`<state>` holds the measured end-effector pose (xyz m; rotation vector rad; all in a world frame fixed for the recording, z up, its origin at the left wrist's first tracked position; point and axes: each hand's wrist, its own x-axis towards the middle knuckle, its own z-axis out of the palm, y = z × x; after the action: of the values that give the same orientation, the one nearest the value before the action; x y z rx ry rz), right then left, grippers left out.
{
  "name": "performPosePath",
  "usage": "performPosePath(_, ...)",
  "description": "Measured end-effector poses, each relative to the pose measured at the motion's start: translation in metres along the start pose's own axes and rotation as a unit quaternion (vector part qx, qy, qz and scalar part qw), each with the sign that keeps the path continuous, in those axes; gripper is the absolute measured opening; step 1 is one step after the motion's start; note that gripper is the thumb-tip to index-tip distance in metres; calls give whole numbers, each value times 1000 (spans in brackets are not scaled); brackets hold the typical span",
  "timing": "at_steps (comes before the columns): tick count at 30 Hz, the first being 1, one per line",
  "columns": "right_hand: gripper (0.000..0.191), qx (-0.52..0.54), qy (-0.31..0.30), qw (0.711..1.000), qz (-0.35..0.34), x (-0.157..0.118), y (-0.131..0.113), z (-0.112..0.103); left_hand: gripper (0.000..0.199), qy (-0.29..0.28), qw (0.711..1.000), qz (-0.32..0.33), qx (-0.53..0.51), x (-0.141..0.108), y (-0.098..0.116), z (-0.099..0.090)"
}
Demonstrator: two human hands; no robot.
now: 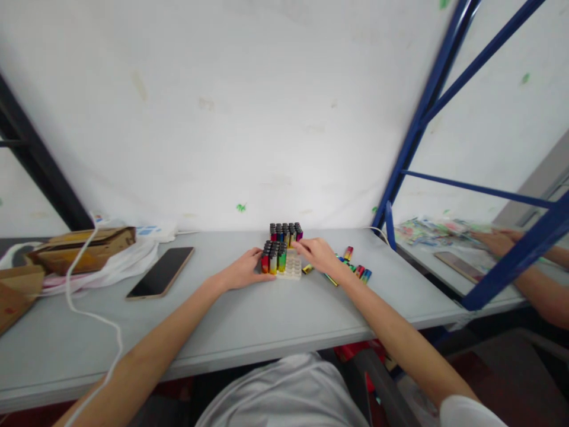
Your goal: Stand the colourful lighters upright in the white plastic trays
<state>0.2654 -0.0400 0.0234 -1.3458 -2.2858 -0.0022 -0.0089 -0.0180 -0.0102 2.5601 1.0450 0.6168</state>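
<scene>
A pale tray (291, 271) with round-edged slots sits on the table in front of me. Upright lighters (273, 259) in red, silver, yellow and green fill its left part, while slots on the right show bare. Around the tray's left side curls my left hand (244, 270), thumb in front and fingers behind. My right hand (319, 252) is over the tray's back right, fingertips pinched together; what they hold is too small to make out. Just behind stands another block of upright lighters (285, 232). Loose lighters (359, 272) lie to the right, partly behind my right forearm.
A phone (160, 273) lies to the left, near cardboard boxes (84, 249), a plastic bag and a white cable (71, 290). A blue metal frame (409, 130) rises at the right. Beyond it are another person's hands (498, 242), a phone and packets.
</scene>
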Motion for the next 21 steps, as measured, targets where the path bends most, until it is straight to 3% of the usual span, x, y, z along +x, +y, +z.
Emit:
performPosePath(4, 42, -109, 42, 973, 200, -5, 49, -28, 68, -13, 1000, -6, 16, 0, 3, -2)
performPosePath(8, 39, -176, -27, 923, 342, -20, 106, -45, 68, -16, 1000, -12, 16, 0, 4, -2)
performPosePath(11, 41, -170, -84, 909, 370, -30, 131, -46, 66, -9, 1000, -10, 7, 1, 2, 0)
performPosePath(14, 42, -152, -112, 906, 379, -33, 139, -40, 66, -7, 1000, -7, 8, 1, 0, 1)
performPosePath(21, 18, -68, -41, 939, 336, -21, 129, -30, 64, -1, 1000, -2, 8, 1, 0, 1)
